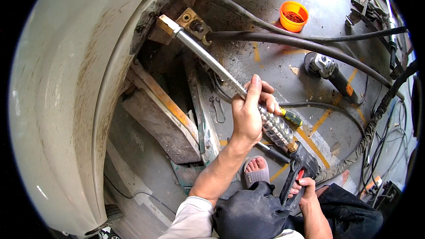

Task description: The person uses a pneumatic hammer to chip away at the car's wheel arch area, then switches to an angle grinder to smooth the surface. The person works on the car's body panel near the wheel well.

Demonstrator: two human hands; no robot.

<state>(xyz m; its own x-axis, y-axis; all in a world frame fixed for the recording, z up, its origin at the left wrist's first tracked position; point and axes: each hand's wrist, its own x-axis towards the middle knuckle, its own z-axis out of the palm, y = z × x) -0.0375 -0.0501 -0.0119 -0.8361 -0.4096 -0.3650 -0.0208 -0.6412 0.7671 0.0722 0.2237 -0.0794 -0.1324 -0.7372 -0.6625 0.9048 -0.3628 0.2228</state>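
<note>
I hold a long pull-hammer gun with a silver shaft [208, 61], a ribbed metal section [276, 128] and a black pistol-style handle [305, 159] with a red trigger. My left hand [249, 117] is wrapped round the shaft just above the ribbed section, thumb on top. Round the handle, near the trigger, my right hand [305, 191] is closed. The shaft's brass-coloured tip [168, 25] meets the dirty, bare metal lower edge of a white car body panel [66, 84]; exact contact is hard to tell. Beside it, a brass clamp block [190, 20] sits on that edge.
Two thick black cables [283, 40] run rightward from the car edge. An angle grinder [332, 73], an orange tub [293, 16] and a green-yellow screwdriver [291, 117] lie right of the shaft. Below the car stands a metal jack-like frame [195, 119]. A black rounded object [250, 214] blocks the bottom.
</note>
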